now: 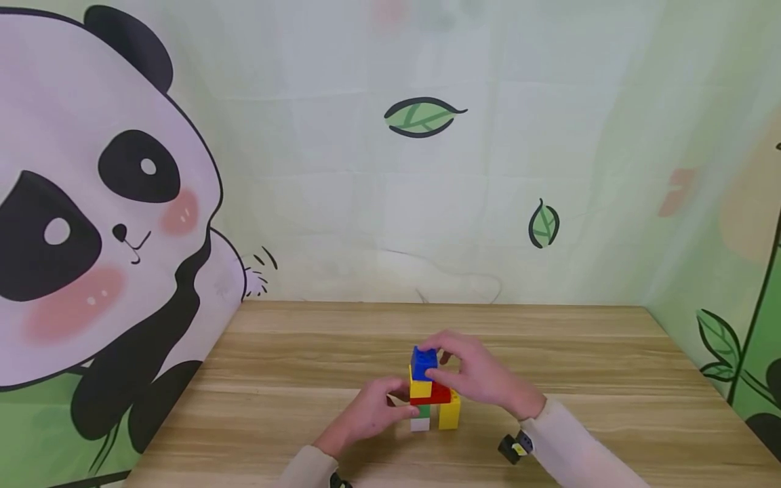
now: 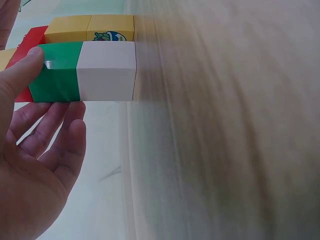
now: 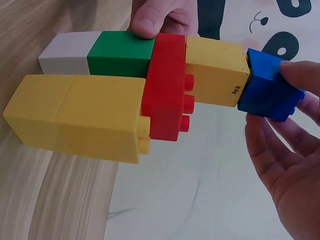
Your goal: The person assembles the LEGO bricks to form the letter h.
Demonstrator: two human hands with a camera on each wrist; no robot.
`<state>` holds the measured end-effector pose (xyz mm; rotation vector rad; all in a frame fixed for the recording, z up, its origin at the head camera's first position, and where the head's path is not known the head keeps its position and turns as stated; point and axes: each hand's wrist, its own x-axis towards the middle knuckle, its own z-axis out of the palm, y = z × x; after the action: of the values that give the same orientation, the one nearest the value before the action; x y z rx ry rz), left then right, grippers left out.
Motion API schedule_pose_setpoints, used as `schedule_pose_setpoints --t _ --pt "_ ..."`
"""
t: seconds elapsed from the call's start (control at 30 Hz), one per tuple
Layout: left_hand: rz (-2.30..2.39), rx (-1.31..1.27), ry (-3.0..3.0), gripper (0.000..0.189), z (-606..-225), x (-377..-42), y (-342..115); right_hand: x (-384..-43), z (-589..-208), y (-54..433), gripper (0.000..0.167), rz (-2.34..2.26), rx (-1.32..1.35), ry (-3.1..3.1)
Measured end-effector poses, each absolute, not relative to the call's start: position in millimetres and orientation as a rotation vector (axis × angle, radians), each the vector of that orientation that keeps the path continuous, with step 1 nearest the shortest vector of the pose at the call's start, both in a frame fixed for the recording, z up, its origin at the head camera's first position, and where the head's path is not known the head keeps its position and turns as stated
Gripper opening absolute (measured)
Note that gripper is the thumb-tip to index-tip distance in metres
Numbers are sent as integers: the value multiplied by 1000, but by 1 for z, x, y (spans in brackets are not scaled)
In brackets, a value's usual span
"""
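Note:
A small toy-brick structure stands on the table between both hands. Its left leg is a white brick (image 1: 419,424) under a green brick (image 2: 57,75); its right leg is two stacked yellow bricks (image 3: 75,115). A red brick (image 3: 164,90) bridges the two legs. Above its left end sits another yellow brick (image 3: 217,72). My right hand (image 1: 482,373) pinches a blue brick (image 3: 269,85) between thumb and fingers, touching the top of that yellow brick and slightly askew on it. My left hand (image 1: 369,410) grips around the green brick, thumb on its near side.
The wood-grain tabletop (image 1: 293,352) stretches around the structure. A pale cloth backdrop (image 1: 342,203) with printed leaves rises behind it, and a large printed panda (image 1: 152,264) covers the left side. Small dark devices (image 1: 515,447) sit at the wrists.

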<state>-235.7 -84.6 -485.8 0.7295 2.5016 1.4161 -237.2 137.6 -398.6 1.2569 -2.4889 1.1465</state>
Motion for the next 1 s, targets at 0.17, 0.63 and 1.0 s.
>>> schedule_pose_setpoints --t 0.17,0.63,1.0 --pt "1404 734 2508 28 -487 -236 -84 -236 -399 137 41 1185 1271 -2518" --pt "1407 739 2510 27 -487 -238 -84 -236 -402 135 41 1164 1293 -2537" --pt "1406 734 2506 27 -485 -236 -83 -237 -401 133 42 1174 1327 -2539"
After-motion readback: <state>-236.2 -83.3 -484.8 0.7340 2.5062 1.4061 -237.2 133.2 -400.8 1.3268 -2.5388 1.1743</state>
